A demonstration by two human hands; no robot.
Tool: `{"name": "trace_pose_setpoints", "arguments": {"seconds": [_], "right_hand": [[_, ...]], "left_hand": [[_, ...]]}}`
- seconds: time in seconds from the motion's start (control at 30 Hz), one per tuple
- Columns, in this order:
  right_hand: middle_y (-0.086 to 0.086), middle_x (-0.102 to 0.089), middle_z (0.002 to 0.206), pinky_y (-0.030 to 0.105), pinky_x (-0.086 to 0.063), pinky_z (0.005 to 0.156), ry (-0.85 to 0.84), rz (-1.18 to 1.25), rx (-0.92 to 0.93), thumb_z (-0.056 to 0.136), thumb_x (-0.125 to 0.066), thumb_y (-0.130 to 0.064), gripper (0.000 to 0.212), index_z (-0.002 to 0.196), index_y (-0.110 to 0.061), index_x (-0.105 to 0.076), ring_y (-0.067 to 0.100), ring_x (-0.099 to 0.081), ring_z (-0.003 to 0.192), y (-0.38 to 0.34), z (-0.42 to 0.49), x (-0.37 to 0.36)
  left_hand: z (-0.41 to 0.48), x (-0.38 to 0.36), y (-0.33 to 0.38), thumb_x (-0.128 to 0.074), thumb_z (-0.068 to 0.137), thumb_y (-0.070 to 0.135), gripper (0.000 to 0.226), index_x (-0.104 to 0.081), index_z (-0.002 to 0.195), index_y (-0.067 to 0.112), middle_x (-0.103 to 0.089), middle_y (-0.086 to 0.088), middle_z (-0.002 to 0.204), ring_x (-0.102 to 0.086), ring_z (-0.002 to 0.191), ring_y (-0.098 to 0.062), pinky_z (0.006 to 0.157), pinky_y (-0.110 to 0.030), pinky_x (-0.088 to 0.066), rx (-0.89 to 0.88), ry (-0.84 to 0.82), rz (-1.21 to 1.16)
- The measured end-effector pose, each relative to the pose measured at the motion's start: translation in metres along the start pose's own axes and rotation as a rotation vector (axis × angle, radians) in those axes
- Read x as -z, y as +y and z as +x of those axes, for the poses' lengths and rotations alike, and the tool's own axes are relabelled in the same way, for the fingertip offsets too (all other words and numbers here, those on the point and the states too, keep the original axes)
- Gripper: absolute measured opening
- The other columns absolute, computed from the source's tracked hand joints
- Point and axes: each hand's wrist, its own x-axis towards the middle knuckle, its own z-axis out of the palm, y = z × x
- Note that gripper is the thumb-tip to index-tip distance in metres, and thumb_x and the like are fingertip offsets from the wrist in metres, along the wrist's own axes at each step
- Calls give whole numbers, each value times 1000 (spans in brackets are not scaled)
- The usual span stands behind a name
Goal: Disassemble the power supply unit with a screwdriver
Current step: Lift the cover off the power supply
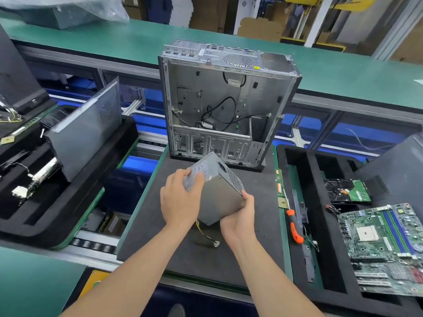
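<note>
A grey metal power supply unit [218, 191] is held tilted above the dark work mat [258, 227], its labelled face up and left, its mesh vent to the right. My left hand [179, 200] grips its left side, thumb on the label. My right hand [240, 216] grips its lower right corner. A bundle of yellow and black wires [206, 235] hangs from its underside to the mat. The orange-handled screwdriver [295, 226] lies in the black foam tray on the right, apart from both hands.
An emptied computer case [229, 99] stands upright just behind the mat. The right foam tray [329, 259] holds a motherboard [384, 243], a hard drive [348, 191] and metal strips. A left foam tray [96, 179] holds a grey side panel [84, 129] and parts.
</note>
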Motion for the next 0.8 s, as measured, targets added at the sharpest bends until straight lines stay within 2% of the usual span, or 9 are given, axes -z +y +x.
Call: {"name": "trace_pose_setpoints", "arguments": {"seconds": [0.1,0.17,0.27,0.4,0.47,0.57,0.63,0.73,0.8], "right_hand": [[7,-72,126,40,-53,102,60,19,-17,98,-65,-30,19,105,-13,-67,25,-68,117,0,2,8],[9,-70,110,38,-55,97,105,-26,32,98,-69,-24,15,92,-13,-61,23,-68,107,-2,4,16],[5,-65,96,36,-54,91,172,-302,161,98,-71,-23,14,100,-10,-66,19,-65,93,-13,5,20],[-9,-74,105,29,-51,82,270,-785,344,96,-70,-25,10,103,-29,-75,15,-67,103,-31,-3,18],[-16,-74,113,37,-56,90,211,-976,467,99,-62,-23,23,110,-37,-76,10,-66,109,-42,-5,14],[-30,-71,113,45,-52,105,71,-952,407,99,-50,-53,27,115,-53,-72,7,-62,118,-53,-10,-1],[-45,-65,108,41,-47,105,29,-949,363,89,-47,-75,27,106,-67,-66,-3,-57,121,-56,-11,-3],[-42,-65,103,24,-42,86,1,-1005,396,79,-52,-84,43,106,-52,-66,-21,-56,102,-64,-10,-2],[-27,-69,100,24,-41,77,43,-1008,377,79,-55,-84,49,101,-41,-65,-8,-61,98,-70,-6,-5]], "left_hand": [[5,-5,-3,-52,96,62,51,-63,134,29,-58,9,145,-51,123,-26,92,-30,-33,-47,7,84],[5,-6,-6,-53,97,61,53,-62,138,28,-56,8,149,-51,126,-26,92,-30,-33,-82,-2,114],[8,-8,-9,-51,97,62,55,-62,138,28,-56,7,148,-52,125,-25,91,-30,-34,-92,14,131],[7,-12,-8,-51,95,65,56,-62,137,30,-56,9,148,-50,124,-24,91,-30,-36,-110,19,149],[4,-18,-4,-53,93,69,57,-63,135,32,-55,12,147,-48,123,-21,89,-31,-38,-147,-3,172],[-3,-29,3,-57,89,73,59,-63,135,36,-52,18,149,-48,121,-16,94,-32,-44,-219,-37,231],[-5,-36,7,-61,88,72,58,-64,135,38,-50,20,151,-48,122,-13,97,-29,-40,-216,-52,195],[-4,-41,7,-73,86,60,51,-61,131,40,-47,18,145,-52,118,-4,96,-30,-40,-65,-14,-48],[1,-40,7,-75,87,50,44,-59,125,35,-52,14,130,-58,109,-5,89,-32,-43,128,47,-242]]}}
